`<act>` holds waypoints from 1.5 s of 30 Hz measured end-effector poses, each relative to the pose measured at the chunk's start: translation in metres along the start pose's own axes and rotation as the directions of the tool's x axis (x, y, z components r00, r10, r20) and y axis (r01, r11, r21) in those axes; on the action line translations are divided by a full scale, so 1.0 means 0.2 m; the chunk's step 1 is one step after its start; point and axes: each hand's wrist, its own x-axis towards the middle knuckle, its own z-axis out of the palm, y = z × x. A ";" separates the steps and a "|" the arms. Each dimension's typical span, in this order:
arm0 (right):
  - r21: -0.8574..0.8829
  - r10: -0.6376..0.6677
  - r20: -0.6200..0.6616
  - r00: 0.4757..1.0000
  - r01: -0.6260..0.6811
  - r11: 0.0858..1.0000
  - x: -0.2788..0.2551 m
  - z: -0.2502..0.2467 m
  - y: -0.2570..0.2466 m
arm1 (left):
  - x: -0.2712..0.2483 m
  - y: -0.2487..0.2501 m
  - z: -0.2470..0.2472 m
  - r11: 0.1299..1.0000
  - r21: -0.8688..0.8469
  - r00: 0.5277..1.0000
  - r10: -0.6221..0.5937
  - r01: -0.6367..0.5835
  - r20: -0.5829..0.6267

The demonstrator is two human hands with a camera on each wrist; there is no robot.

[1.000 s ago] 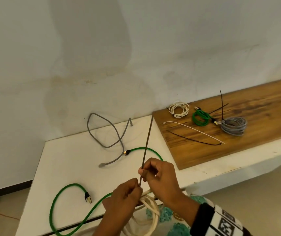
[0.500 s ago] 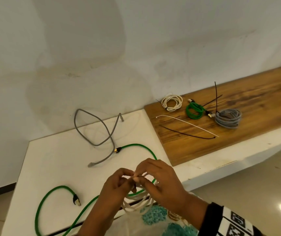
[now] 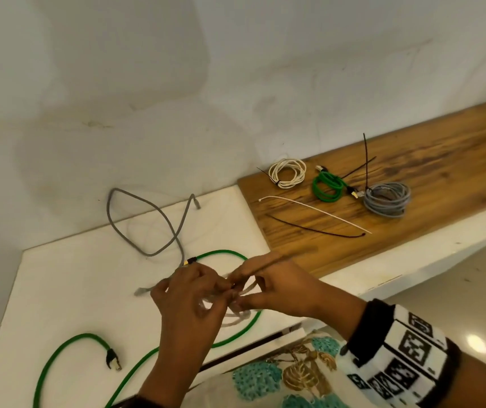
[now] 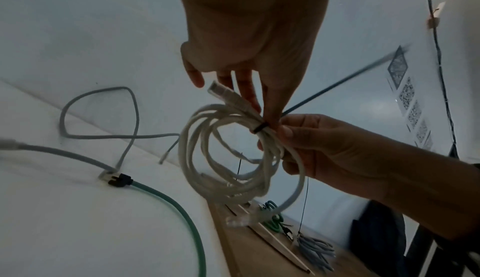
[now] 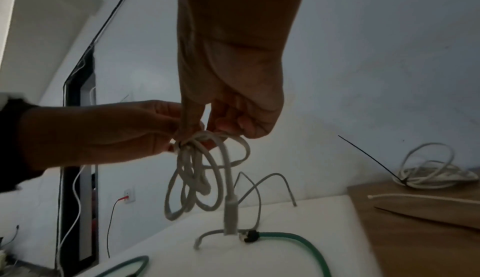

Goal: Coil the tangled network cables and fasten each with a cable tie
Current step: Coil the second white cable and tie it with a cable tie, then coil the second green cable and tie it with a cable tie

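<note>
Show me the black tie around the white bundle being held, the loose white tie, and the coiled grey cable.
black cable tie (image 4: 260, 128), left wrist view, the band wrapped round the bundle.
loose white cable tie (image 3: 312, 205), head view, mid-strap on the wooden board.
coiled grey cable (image 3: 388, 201), head view, the coil's near loops.

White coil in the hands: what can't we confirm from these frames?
- Head view: white coil and the black cable tie mostly hidden behind the left hand and right hand, which are blurred by motion.
- Left wrist view: tie band visible, but its locking head sits behind the fingers; whether it is cinched tight cannot be told. Its tail is blurred.
- Right wrist view: dark; both hands cover the tie.
</note>
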 end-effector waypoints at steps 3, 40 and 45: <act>0.029 0.014 -0.046 0.999 -0.012 1.000 0.00 0.04 0.04 | 0.04 0.02 0.01 0.997 0.026 0.996 0.076 -0.075 -0.039; -0.325 0.389 -0.714 0.582 -0.768 0.552 0.23 -0.57 1.02 | 0.00 -0.28 0.08 0.985 0.123 0.990 -0.107 0.118 -0.091; -0.264 0.223 -0.786 0.577 -0.639 0.723 0.17 -0.53 0.95 | -0.01 -0.27 0.04 0.988 0.104 0.990 -0.100 0.111 -0.104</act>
